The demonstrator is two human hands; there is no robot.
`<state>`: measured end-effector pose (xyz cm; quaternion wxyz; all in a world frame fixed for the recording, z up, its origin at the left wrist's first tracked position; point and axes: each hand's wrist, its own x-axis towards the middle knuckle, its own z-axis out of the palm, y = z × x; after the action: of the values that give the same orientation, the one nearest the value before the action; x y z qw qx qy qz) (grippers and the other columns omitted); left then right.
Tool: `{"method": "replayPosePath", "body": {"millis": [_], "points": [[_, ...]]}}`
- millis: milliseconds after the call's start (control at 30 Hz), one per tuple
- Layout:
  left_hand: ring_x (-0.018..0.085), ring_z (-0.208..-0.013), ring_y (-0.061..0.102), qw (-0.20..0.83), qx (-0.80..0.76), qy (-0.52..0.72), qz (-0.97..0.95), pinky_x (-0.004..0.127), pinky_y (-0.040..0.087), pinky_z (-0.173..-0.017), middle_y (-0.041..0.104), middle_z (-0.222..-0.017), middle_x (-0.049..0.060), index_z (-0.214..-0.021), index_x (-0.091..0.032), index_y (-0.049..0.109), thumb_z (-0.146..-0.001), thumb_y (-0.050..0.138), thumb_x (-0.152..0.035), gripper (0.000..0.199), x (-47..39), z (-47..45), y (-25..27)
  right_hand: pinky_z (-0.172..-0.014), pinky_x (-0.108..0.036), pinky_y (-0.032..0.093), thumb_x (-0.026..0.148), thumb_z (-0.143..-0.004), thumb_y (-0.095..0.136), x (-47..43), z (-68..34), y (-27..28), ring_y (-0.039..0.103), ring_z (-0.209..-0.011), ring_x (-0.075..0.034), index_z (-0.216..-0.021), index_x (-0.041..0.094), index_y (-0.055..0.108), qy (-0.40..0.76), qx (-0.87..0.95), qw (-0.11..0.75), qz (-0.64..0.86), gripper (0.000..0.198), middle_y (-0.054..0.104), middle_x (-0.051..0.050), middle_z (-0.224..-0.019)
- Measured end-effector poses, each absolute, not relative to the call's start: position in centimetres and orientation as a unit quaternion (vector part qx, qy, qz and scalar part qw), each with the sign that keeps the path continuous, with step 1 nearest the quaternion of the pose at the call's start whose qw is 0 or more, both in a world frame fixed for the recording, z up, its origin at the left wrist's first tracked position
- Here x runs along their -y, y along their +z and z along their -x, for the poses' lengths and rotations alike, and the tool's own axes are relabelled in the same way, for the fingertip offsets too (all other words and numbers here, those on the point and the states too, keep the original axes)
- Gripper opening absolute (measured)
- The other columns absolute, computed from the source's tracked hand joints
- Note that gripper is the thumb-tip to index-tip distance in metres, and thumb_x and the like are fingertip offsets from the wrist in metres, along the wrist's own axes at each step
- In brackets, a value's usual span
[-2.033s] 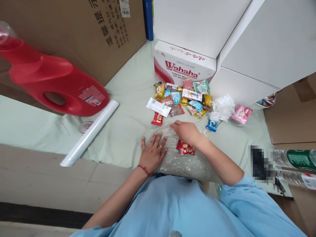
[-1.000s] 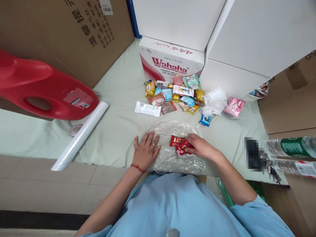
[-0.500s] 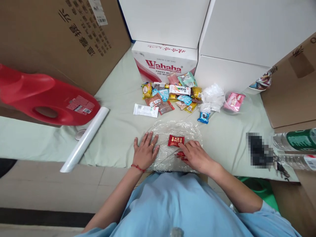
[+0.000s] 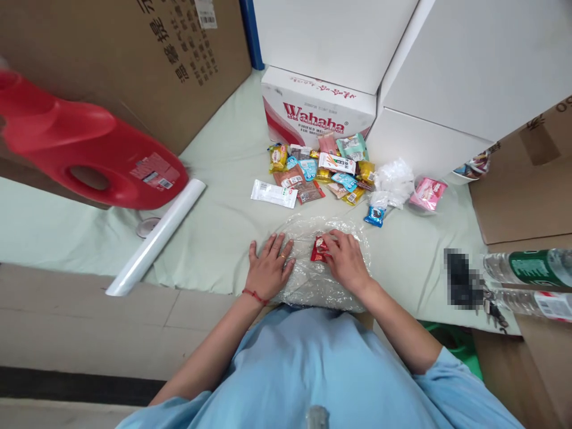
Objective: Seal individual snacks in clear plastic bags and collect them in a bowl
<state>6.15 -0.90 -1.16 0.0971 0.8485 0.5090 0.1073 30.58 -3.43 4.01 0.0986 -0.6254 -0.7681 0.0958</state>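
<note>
My left hand [image 4: 270,268] lies flat with its fingers spread, pressing on the left side of a clear plastic bag [image 4: 304,286]. It holds nothing. On the bag, a small red snack packet [image 4: 318,249] sits under the fingertips of my right hand [image 4: 346,262]. Those fingers are bent and closed on the packet, hiding its right part. Whether a second red packet is beneath the hand cannot be made out. Beyond the bag is a pile of wrapped snacks [image 4: 308,170], with a white packet [image 4: 274,194] in front and a blue packet [image 4: 374,215] to the right.
A red jug [image 4: 102,161] and a white roll [image 4: 156,238] are on the left. Boxes, including a Wahaba carton [image 4: 317,110], stand behind the snacks. White crumpled plastic [image 4: 393,182] and a pink packet [image 4: 429,193] lie right; bottles [image 4: 529,266] and keys [image 4: 494,313] are farther right.
My right hand has moved forward from the lower part of the bag onto the red packet, which it now partly covers. My left hand stays flat. The view has shifted slightly.
</note>
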Motion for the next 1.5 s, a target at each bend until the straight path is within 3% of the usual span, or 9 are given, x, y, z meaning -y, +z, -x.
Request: {"method": "replayPosePath", "body": {"millis": [200, 400, 567, 667, 800, 900, 1033, 1300, 1500], "points": [[0.031, -0.152, 0.036, 0.111, -0.510, 0.132, -0.843, 0.068, 0.005, -0.124, 0.042, -0.163, 0.009, -0.151, -0.032, 0.049, -0.104, 0.041, -0.041, 0.049, 1.0, -6.1, -1.1, -0.121, -0.062, 0.020, 0.048, -0.099, 0.056, 4.7, -29.8, 1.4, 0.034, -0.144, -0.037, -0.158, 0.011, 0.036, 0.055, 0.826, 0.079, 0.555, 0.073, 0.041, -0.020, -0.160], [0.034, -0.151, 0.038, 0.104, -0.506, 0.201, -0.832, 0.065, 0.019, -0.123, 0.042, -0.162, 0.015, -0.149, -0.028, 0.050, -0.100, 0.052, -0.040, 0.051, 1.0, -5.2, -1.5, -0.123, -0.061, 0.021, 0.032, -0.107, 0.040, 5.4, -30.2, 0.1, 0.026, -0.151, -0.034, -0.164, 0.005, 0.014, 0.022, 0.831, 0.111, 0.544, 0.068, 0.036, -0.024, -0.162], [0.030, -0.152, 0.036, 0.052, -0.386, 0.304, -0.869, 0.061, 0.021, -0.125, 0.054, -0.154, 0.011, -0.150, -0.031, 0.047, -0.094, 0.061, -0.023, 0.059, 2.8, -3.5, 0.6, -0.121, -0.058, 0.027, 0.028, -0.103, 0.050, 5.8, -29.5, 0.0, 0.034, -0.143, -0.033, -0.157, 0.015, 0.039, -0.005, 0.821, 0.156, 0.550, 0.057, 0.046, -0.019, -0.155], [0.024, -0.145, 0.047, 0.102, -0.229, 0.258, -0.933, 0.052, 0.023, -0.127, 0.063, -0.144, 0.007, -0.145, -0.030, 0.052, -0.093, 0.061, -0.020, 0.054, 4.2, -2.6, 1.3, -0.112, -0.055, 0.037, 0.031, -0.100, 0.059, 6.0, -29.6, 0.5, 0.042, -0.131, -0.034, -0.148, 0.021, 0.054, -0.004, 0.799, 0.152, 0.582, 0.050, 0.054, -0.017, -0.143], [0.020, -0.129, 0.058, 0.116, -0.160, 0.189, -0.962, 0.042, 0.034, -0.120, 0.070, -0.133, 0.005, -0.132, -0.028, 0.062, -0.096, 0.060, -0.021, 0.036, 4.9, -2.0, 0.1, -0.093, -0.046, 0.047, 0.030, -0.099, 0.060, 5.7, -29.9, 1.0, 0.052, -0.104, -0.029, -0.145, 0.022, 0.058, 0.051, 0.797, 0.105, 0.592, 0.047, 0.062, -0.015, -0.117], [0.020, -0.116, 0.062, 0.118, -0.150, 0.174, -0.966, 0.039, 0.044, -0.105, 0.074, -0.117, 0.005, -0.118, -0.025, 0.066, -0.098, 0.056, -0.016, 0.024, 4.6, -2.4, -0.6, -0.088, -0.041, 0.050, 0.028, -0.099, 0.061, 5.1, -29.8, 2.0, 0.053, -0.102, -0.028, -0.145, 0.018, 0.056, 0.098, 0.812, 0.072, 0.570, 0.047, 0.063, -0.014, -0.111], [0.020, -0.101, 0.062, 0.154, -0.156, 0.178, -0.959, 0.036, 0.046, -0.090, 0.073, -0.101, 0.006, -0.109, -0.022, 0.066, -0.099, 0.053, -0.016, 0.017, 3.7, -3.6, 0.3, -0.085, -0.039, 0.051, 0.045, -0.100, 0.059, 4.5, -29.6, 4.0, 0.055, -0.108, -0.030, -0.142, 0.013, 0.056, 0.145, 0.814, 0.052, 0.561, 0.053, 0.062, -0.017, -0.119], [0.021, -0.104, 0.057, 0.177, -0.238, 0.244, -0.923, 0.037, 0.044, -0.089, 0.071, -0.099, 0.006, -0.107, -0.023, 0.067, -0.101, 0.049, -0.019, 0.019, -0.4, -6.1, 4.2, -0.081, -0.029, 0.046, 0.022, -0.103, 0.050, 2.0, -30.8, 4.2, 0.064, -0.095, -0.021, -0.128, 0.019, 0.069, 0.270, 0.799, 0.075, 0.531, 0.032, 0.071, -0.011, -0.111], [0.024, -0.104, 0.059, 0.182, -0.341, 0.121, -0.914, 0.040, 0.041, -0.086, 0.069, -0.102, 0.008, -0.095, -0.021, 0.066, -0.098, 0.050, -0.023, 0.017, -4.8, -10.8, 3.8, -0.076, -0.025, 0.046, 0.017, -0.093, 0.059, -0.8, -32.5, 4.3, 0.066, -0.080, -0.017, -0.105, 0.020, 0.078, 0.424, 0.748, 0.120, 0.497, 0.023, 0.075, -0.001, -0.086]]}}
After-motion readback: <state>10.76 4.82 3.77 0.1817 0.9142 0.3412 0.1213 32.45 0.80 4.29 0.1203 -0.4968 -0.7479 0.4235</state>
